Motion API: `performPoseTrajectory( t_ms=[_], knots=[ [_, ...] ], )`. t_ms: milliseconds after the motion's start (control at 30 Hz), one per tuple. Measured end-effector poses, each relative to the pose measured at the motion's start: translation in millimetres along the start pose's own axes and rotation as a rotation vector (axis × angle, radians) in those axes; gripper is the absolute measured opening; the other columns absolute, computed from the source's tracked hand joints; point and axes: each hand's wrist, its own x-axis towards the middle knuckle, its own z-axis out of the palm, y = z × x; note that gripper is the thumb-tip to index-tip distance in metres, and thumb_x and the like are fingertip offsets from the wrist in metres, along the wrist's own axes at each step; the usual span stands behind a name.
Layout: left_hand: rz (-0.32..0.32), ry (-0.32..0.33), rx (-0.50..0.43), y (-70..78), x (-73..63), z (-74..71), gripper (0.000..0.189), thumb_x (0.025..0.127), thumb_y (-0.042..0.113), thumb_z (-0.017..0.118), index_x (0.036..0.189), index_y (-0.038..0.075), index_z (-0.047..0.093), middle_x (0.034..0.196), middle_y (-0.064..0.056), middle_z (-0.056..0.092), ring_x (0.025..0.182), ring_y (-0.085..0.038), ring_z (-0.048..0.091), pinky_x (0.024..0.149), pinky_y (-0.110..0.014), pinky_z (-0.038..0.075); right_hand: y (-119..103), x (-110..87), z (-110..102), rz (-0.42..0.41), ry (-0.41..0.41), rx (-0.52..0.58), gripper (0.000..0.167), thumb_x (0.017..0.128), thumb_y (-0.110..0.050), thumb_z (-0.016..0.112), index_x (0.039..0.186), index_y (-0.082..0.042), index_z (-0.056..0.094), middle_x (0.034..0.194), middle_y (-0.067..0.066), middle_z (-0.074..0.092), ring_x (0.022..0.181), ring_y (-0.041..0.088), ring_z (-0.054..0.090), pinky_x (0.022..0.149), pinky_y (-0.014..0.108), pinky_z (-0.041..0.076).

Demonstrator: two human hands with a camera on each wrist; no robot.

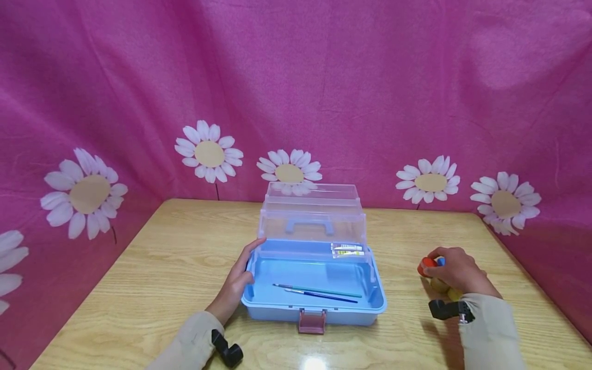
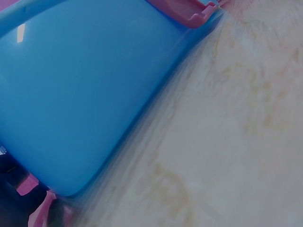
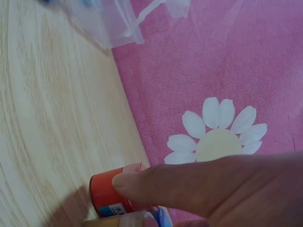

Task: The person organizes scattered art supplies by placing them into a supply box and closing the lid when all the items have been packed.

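A light-blue plastic box (image 1: pixel 307 314) stands on the table with its clear lid (image 1: pixel 314 208) raised at the back. My left hand (image 1: pixel 233 288) holds its left side, thumb at the rim and index finger reaching up by the lid. Inside lie two paintbrushes (image 1: pixel 319 292), and two small paint tubes (image 1: pixel 348 250) sit at the back right. Off to the right, my right hand (image 1: pixel 458 270) pinches a small red paint jar (image 3: pixel 106 189), thumb on its side. Yellow jars (image 1: pixel 454 294) and a blue jar (image 1: pixel 441 261) are close under that hand, partly hidden by it.
A wooden table (image 1: pixel 152 272) spreads around the box. Behind and at both sides hangs a pink cloth (image 1: pixel 351 92) printed with white daisies. The box's pink latch (image 1: pixel 312 322) hangs down at the front.
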Motion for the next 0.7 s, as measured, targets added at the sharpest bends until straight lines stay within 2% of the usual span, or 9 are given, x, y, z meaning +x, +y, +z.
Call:
performPoseTrajectory(
  t_ms=[300,700],
  knots=[
    [0.001,0.0,-0.008,1.0,0.6,0.4,0.079,0.08,0.003,0.035,0.145,0.047,0.029,0.158,0.015,0.011,0.147,-0.023,0.009,0.11,-0.065,0.008,3.3,0.7,1.0,-0.013,0.0,0.01,0.05,0.084,-0.027,0.072,0.121,0.004,0.058,0.11,0.028,0.053,0.094,0.042,0.047,0.067,0.048,0.045],
    [0.036,0.001,0.009,-0.2,-0.1,-0.7,0.081,0.077,0.001,0.035,0.145,0.045,0.03,0.158,0.014,0.013,0.147,-0.019,0.008,0.112,-0.063,0.006,5.7,2.0,2.9,-0.041,0.021,-0.003,0.047,0.083,-0.028,0.072,0.117,0.003,0.062,0.108,0.027,0.056,0.093,0.041,0.047,0.066,0.047,0.043]
  ],
)
